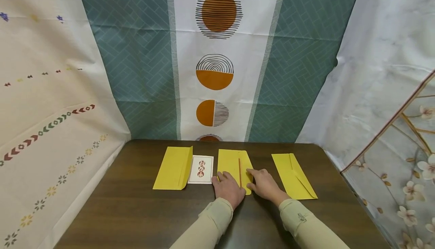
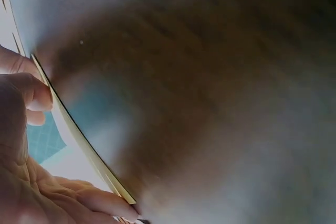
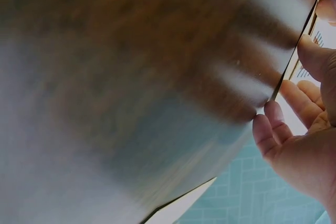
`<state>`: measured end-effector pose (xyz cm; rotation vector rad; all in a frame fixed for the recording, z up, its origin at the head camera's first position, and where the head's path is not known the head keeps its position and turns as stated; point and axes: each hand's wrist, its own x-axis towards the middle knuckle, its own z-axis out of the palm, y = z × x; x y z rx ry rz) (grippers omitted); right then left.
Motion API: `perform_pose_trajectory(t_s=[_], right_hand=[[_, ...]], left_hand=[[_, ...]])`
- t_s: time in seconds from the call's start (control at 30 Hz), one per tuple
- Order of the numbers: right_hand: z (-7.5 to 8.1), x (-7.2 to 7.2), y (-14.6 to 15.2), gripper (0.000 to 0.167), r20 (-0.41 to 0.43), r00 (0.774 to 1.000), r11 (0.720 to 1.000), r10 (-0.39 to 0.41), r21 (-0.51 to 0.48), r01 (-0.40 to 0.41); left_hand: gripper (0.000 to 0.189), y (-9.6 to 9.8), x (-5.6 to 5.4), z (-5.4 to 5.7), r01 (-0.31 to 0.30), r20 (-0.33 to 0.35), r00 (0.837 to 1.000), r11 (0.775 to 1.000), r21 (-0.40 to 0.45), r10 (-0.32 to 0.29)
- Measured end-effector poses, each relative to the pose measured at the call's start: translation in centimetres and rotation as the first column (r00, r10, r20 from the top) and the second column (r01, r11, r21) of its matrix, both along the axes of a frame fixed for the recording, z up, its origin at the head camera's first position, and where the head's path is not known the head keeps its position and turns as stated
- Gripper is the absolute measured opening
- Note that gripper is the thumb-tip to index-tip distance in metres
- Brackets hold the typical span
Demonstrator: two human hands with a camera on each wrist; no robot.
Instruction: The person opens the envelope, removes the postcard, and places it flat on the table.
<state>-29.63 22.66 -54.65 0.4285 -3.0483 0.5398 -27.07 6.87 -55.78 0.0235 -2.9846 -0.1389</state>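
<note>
In the head view a yellow envelope (image 1: 227, 160) lies on the table between both hands. A thin reddish-brown strip (image 1: 239, 167) runs lengthwise along it. My left hand (image 1: 229, 191) rests over its lower left part, fingers on the left side and thumb near the bottom edge. With its fingertips my right hand (image 1: 266, 184) touches the right edge. Both wrist views show fingers along the envelope's thin edge, close to the tabletop. Left of this envelope lies a white card (image 1: 201, 170) with red round characters and a dark border line.
Another yellow envelope (image 1: 171, 167) lies at the left, its side flap raised next to the card. A third yellow envelope (image 1: 295, 177) lies at the right, beyond my right hand. The dark brown table (image 1: 136, 211) ends at hanging patterned cloths (image 1: 142, 71) behind and on both sides.
</note>
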Motion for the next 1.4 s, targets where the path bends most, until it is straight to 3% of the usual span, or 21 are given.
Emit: perform_pose_trajectory(t_s=[0.27, 0.57, 0.73, 0.93, 1.17, 1.4], right_hand=[[0.0, -0.1, 0.0, 0.061, -0.002, 1.0, 1.0, -0.01, -0.006, 0.01], [0.9, -0.4, -0.5, 0.055, -0.016, 1.0, 1.0, 0.007, 0.028, -0.007], [1.1, -0.6, -0.4, 0.054, 0.028, 1.0, 1.0, -0.012, 0.001, 0.012], [0.8, -1.1, -0.1, 0.057, 0.116, 0.993, 0.99, -0.013, -0.137, 0.029], [0.8, -1.6, 0.0, 0.06, 0.222, 0.975, 0.935, 0.019, -0.349, 0.061], [1.3, -1.7, -0.3, 0.064, 0.305, 0.951, 0.895, 0.045, -0.435, 0.097]], left_hand=[[0.079, 0.1, 0.0, 0.3, 0.022, 0.066, 0.998, 1.0, -0.009, -0.022], [0.077, -0.1, 0.2, 0.2, 0.042, 0.018, 0.999, 0.998, 0.045, -0.043], [0.075, -0.1, 0.4, 0.4, 0.052, 0.011, 0.999, 0.998, 0.041, -0.053], [0.072, -0.2, 0.6, 0.6, 0.06, 0.016, 0.998, 0.997, 0.043, -0.061], [0.074, -0.3, 0.4, 0.4, 0.066, 0.026, 0.997, 0.996, 0.065, -0.068], [0.075, -0.4, 0.3, 0.2, 0.062, 0.024, 0.998, 0.99, 0.124, -0.065]])
